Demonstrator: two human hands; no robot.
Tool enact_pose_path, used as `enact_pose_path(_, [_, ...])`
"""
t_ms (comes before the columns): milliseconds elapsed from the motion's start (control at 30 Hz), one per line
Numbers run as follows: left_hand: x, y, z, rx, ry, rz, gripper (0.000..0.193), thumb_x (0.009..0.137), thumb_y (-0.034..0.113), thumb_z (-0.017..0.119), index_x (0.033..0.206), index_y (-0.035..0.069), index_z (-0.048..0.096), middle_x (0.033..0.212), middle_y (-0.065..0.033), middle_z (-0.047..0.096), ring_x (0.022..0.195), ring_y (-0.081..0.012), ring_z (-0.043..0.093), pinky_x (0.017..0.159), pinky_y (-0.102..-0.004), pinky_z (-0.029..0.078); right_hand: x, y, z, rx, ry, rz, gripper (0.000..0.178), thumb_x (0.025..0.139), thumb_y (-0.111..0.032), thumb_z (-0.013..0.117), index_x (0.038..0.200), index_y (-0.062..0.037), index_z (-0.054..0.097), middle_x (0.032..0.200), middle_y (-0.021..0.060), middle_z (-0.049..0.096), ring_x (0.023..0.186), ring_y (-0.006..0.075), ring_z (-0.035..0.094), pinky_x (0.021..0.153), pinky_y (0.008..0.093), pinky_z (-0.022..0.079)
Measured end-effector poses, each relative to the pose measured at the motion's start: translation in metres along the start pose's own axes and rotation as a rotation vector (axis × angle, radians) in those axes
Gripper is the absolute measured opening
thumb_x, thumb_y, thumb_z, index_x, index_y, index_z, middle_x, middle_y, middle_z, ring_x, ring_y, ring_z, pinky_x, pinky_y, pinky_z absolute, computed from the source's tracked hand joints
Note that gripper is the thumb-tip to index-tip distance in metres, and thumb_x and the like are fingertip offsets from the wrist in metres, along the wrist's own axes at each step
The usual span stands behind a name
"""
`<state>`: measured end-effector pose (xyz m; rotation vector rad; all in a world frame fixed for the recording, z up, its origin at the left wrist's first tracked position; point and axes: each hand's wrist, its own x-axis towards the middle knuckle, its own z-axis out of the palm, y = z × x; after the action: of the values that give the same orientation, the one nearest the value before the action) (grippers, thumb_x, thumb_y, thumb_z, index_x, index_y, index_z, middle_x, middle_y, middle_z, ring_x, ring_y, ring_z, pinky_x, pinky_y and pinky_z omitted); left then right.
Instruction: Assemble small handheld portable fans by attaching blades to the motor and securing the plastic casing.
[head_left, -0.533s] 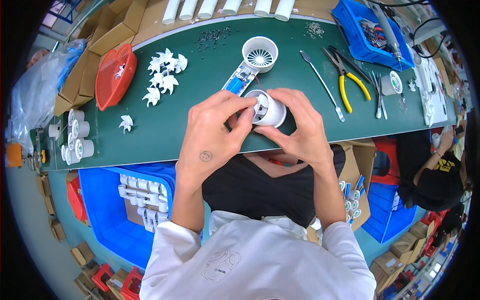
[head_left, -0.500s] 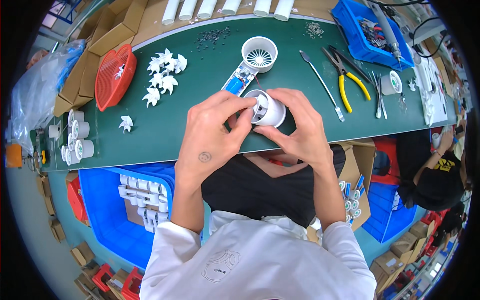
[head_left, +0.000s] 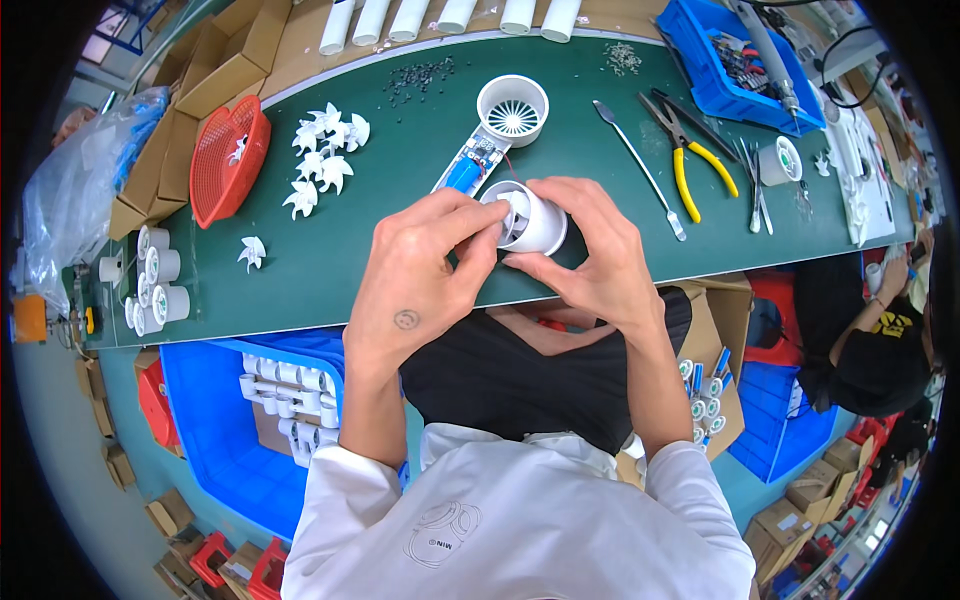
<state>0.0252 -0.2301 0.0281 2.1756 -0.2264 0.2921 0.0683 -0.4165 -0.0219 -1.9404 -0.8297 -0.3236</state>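
Observation:
My right hand (head_left: pixel 598 248) is wrapped round a white plastic cylindrical housing (head_left: pixel 543 222), tilted with its mouth toward the left. At that mouth, my left hand (head_left: pixel 425 268) pinches a white fan blade (head_left: pixel 517 207) seated partly inside; my fingertips hide some of it. Just behind lies an opened white fan handle with a blue battery (head_left: pixel 464 174) and a small circuit board (head_left: pixel 484 151). A round slotted grille (head_left: pixel 513 118) forms its far end. A thin red wire runs from the board down toward the housing.
Loose white fan blades (head_left: pixel 322 165) and a red basket (head_left: pixel 229 165) lie left. On the right are a metal spatula tool (head_left: pixel 640 170), yellow-handled pliers (head_left: pixel 690 165), tweezers (head_left: pixel 757 190) and a blue tool bin (head_left: pixel 735 75). White caps (head_left: pixel 160 270) stand near the left edge.
Both hands keep the same hold on the housing and fan blade. The view has shifted slightly; the left fingertips sit a little differently at the mouth.

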Motion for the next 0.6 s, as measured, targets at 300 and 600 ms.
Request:
enact_pose_path(300, [-0.005,0.002,0.000,0.035,-0.073,0.048,0.026,0.078,0.002,0.074,0.105,0.002,0.072,0.087,-0.0089,0.065,0.065,-0.0136,0.060,0.049,-0.0250,0.044,-0.001,0.001,-0.002,0.001,0.003,0.015,0.060,0.062,-0.011,0.086,0.115,-0.0019,0.061,0.110,0.0154,0.065,0.099,0.0317,0.064,0.083,0.0374,0.053])
enact_pose_path(600, [-0.013,-0.002,0.014,0.181,-0.022,0.146,0.036,0.074,0.002,0.077,0.109,0.004,0.070,0.091,-0.0096,0.062,0.071,-0.0200,0.061,0.055,-0.0297,0.048,-0.003,0.001,-0.005,0.014,-0.022,0.048,0.059,0.062,-0.008,0.085,0.115,-0.0006,0.061,0.109,0.0156,0.066,0.097,0.0315,0.065,0.083,0.0363,0.053])
